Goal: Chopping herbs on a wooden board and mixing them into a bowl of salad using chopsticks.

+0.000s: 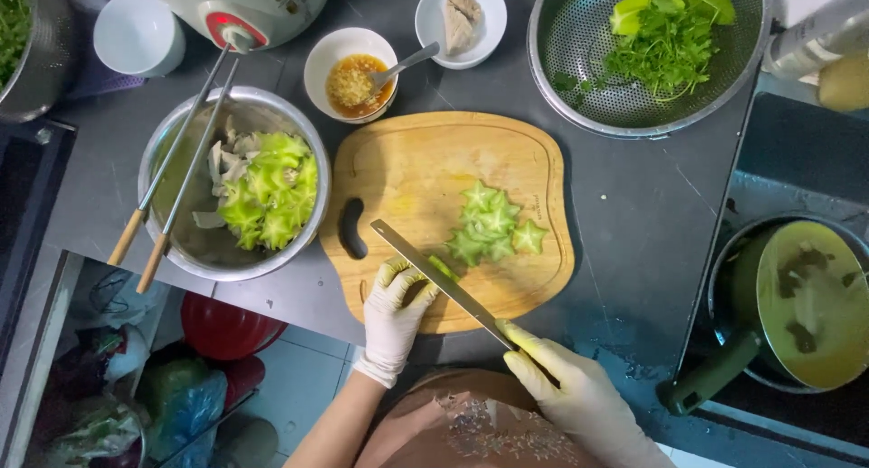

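My right hand (570,391), in a pale glove, grips the handle of a long knife (434,276) whose blade lies across the near part of a wooden cutting board (416,165). My gloved left hand (396,310) pinches a small green end piece of star fruit (443,268) against the blade. A pile of star-shaped green slices (491,225) rests in the board's middle, just beyond the blade.
A steel bowl (181,156) at left holds more star fruit slices and pale pieces, with chopsticks (176,174) across its rim. Beyond the board stand a sauce bowl with spoon (350,77), a small dish (460,20) and a colander of herbs (647,47). A pot (797,300) sits right.
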